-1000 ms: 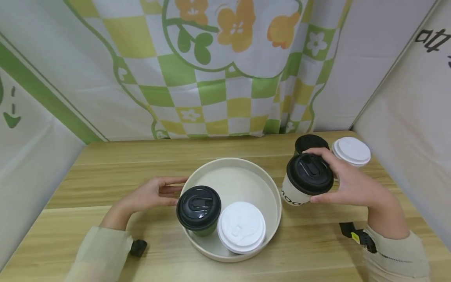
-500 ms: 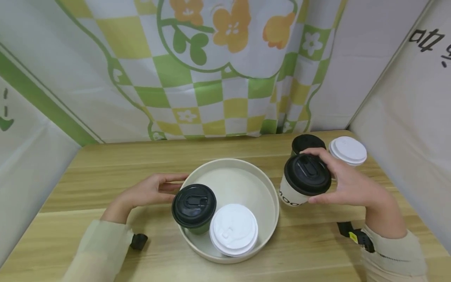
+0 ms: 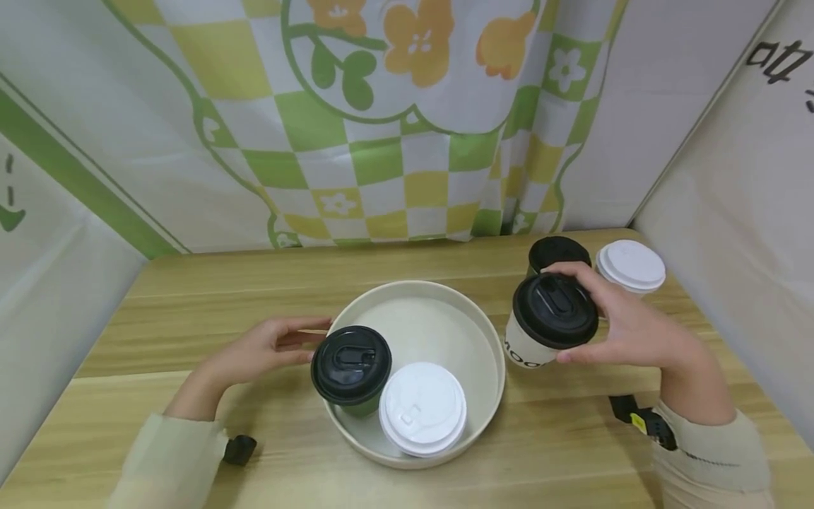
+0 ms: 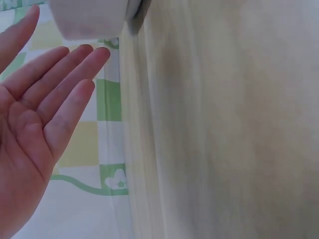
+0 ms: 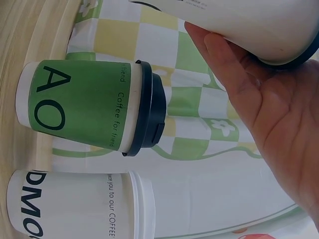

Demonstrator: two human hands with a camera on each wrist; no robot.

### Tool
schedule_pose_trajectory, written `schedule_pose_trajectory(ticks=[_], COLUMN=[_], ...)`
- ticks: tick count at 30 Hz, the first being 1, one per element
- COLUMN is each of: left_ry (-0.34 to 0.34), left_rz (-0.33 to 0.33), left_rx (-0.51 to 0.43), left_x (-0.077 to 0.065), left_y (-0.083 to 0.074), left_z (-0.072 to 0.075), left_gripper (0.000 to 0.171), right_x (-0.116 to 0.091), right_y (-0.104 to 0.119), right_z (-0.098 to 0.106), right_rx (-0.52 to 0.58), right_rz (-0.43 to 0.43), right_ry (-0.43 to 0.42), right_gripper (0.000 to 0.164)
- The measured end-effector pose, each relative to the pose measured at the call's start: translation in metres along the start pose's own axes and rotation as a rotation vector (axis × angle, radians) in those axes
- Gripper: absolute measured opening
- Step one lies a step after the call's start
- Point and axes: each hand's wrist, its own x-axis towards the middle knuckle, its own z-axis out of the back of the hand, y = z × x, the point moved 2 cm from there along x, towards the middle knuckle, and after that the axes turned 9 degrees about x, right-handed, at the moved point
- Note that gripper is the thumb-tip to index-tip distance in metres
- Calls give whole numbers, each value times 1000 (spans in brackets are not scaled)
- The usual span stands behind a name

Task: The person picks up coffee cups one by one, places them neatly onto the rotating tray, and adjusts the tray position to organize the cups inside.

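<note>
Right hand curls its fingers round a black-lidded white cup, tray just past eight o'clock; left hand, fingers straight, holds nothing.

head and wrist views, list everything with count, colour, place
table: 1, brown, lower half
tray: 1, cream, table centre
held cup: 1, white, black-lidded, right of tray
green cup: 1, black-lidded, in tray
white-lidded cup: 1, in tray
far green cup: 1, black-lidded, behind held cup
far white cup: 1, white-lidded, far right
printed cloth: 1, multicoloured, behind table
side walls: 2, white, left, right
left hand: 1, by tray's left
right hand: 1, on held cup
sleeves: 2, pale, both arms
straps: 2, black, by sleeves
</note>
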Motion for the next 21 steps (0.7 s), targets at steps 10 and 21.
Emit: schedule_pose_trajectory(ticks=[10,21], left_ry=[-33,-71], left_rz=[-13,3], left_rx=[-58,2], left_x=[-24,-28], left_y=[-12,-11], left_z=[-14,-18], left_gripper=[61,67], right_x=[1,2], right_y=[2,3], right_z=[-2,-4], right_rx=[-16,-7], right_rz=[14,17], right_ry=[1,8], right_gripper=[99,99])
